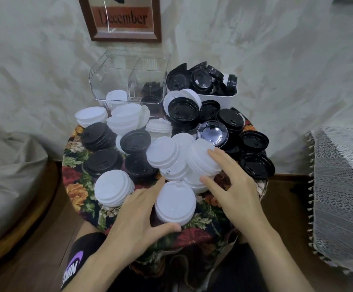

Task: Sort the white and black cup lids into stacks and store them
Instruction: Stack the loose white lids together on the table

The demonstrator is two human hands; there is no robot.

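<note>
White and black cup lids lie in loose stacks all over a small round table with a floral cloth (pixel 76 186). My left hand (pixel 141 211) grips a white lid stack (pixel 175 204) at the near edge, thumb below it and fingers at its far left side. My right hand (pixel 232 184) reaches over a tilted white lid stack (pixel 203 159) in the middle, with fingertips touching its top and its lower rim. Another white stack (pixel 113 190) sits left of my left hand. Black lid stacks (pixel 103 163) stand at the left and black lids (pixel 255 165) at the right.
A clear two-compartment bin (pixel 127 79) stands at the back, with white lids on its left side and black lids on its right. A white tub (pixel 217 98) heaped with black lids sits beside it. A lace-covered surface (pixel 339 186) is at the right, a wall behind.
</note>
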